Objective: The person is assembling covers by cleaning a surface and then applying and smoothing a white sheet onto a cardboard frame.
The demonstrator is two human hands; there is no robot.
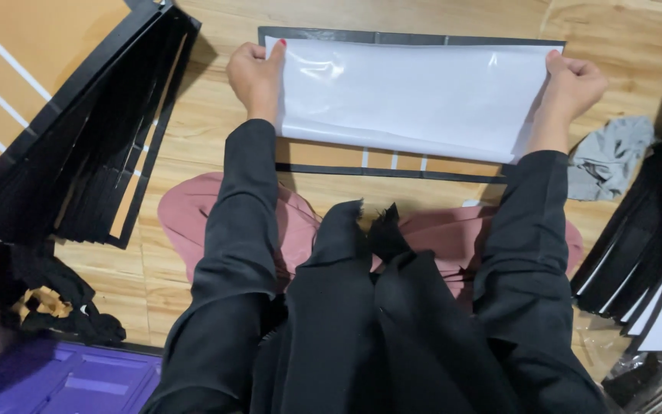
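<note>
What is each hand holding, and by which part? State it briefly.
Both hold one white sheet over a black frame: left hand at its left end, right hand at its right end.

Floor (193, 130): your support here is light wood-look planks.
Far centre: a black rectangular frame (392, 172) lies flat on the floor in front of you.
Left: a stack of black frames (78, 146) fans out on the boards.
Right: a crumpled grey cloth (611, 157) sits beside more black frames (637, 245).
Near left: a purple tray (70, 379) and a dark tangled bundle (55, 303).
</note>
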